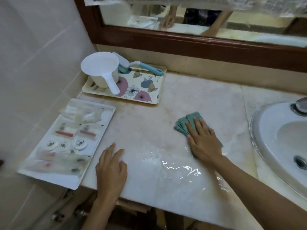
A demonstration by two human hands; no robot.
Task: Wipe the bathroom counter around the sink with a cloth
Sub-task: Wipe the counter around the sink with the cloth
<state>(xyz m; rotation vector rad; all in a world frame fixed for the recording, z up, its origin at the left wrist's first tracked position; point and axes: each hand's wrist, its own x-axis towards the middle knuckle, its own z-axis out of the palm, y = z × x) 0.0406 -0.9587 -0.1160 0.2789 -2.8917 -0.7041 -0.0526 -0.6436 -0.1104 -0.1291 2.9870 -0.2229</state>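
Note:
A folded teal cloth lies flat on the pale marble counter, left of the white sink. My right hand presses down on the cloth, fingers spread, covering its near half. My left hand rests flat on the counter near the front edge, holding nothing. A wet, shiny patch spreads across the counter between my hands and toward the front edge.
A flowered tray at the back left carries a white scoop and a blue-handled brush. A white tray of toiletry packets overhangs the counter's left front corner. A tap stands behind the sink. A wood-framed mirror hangs above.

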